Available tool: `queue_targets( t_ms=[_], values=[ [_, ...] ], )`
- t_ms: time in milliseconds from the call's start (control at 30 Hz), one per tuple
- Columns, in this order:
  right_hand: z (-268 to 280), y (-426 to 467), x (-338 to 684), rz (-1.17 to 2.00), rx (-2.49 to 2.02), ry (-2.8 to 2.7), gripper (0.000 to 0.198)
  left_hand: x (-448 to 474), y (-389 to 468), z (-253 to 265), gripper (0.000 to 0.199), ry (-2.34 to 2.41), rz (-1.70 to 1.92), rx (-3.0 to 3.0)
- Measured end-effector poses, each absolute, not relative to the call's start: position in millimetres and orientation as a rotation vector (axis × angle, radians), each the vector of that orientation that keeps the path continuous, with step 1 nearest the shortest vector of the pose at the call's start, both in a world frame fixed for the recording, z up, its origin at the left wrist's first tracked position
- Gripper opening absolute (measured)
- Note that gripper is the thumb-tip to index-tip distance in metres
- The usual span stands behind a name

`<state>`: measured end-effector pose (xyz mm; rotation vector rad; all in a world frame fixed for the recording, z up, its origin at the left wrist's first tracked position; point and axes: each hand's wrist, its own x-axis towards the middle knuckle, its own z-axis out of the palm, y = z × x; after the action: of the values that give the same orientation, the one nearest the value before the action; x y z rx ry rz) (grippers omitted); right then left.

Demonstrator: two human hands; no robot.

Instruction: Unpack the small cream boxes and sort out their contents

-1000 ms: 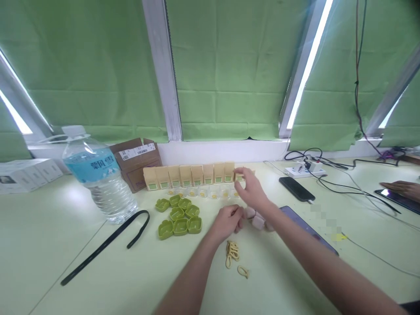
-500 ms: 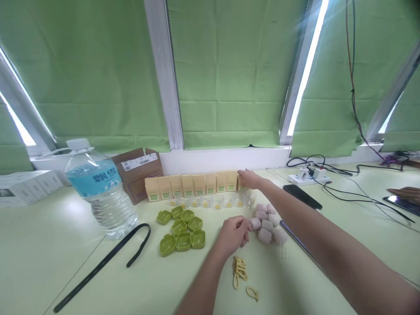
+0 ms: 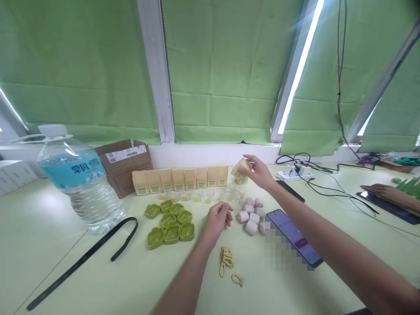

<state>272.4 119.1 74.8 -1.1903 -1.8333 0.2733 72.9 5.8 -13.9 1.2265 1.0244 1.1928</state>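
A small tan paper box with a green label [image 3: 239, 171] is lifted and tilted between the fingers of my right hand [image 3: 256, 172]. Just behind and below it, the last box of the row shows partly. A row of similar tan boxes [image 3: 179, 179] stands upright to the left. In front of them runs a line of clear small cups with yellow marks [image 3: 206, 197]. My left hand [image 3: 217, 218] hovers over the table with loosely curled fingers and nothing visible in them. It is between the green flower-shaped cups [image 3: 171, 234] and the pale lilac, barrel-shaped pieces [image 3: 252, 226].
Yellow loops [image 3: 226, 261] lie near the front. A large water bottle [image 3: 87, 188], a black strap [image 3: 88, 253] and a cardboard box [image 3: 126, 168] are on the left. A phone [image 3: 292, 234], a power strip [image 3: 293, 173] and another person's hand [image 3: 383, 192] are on the right.
My right hand has lifted a tan box from the right end of the row and drawn it slightly nearer. The view has turned a little to the right; my left hand's fingers have loosened.
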Motion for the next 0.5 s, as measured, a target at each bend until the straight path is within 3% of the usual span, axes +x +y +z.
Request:
queue_targets(
  t_ms=[100,267,500],
  values=[
    [66,79,250,0.571,-1.045,-1.586,0.063,70,10,-16,0.029,1.117,1.350,1.229],
    [34,14,194,0.892,-0.940,-1.259,0.053,62,11,-17,0.017,1.421,1.374,1.479],
    [17,-17,191,0.920,-0.761,-1.243,0.040,62,31,-18,0.009,1.499,1.332,1.479]
  ],
)
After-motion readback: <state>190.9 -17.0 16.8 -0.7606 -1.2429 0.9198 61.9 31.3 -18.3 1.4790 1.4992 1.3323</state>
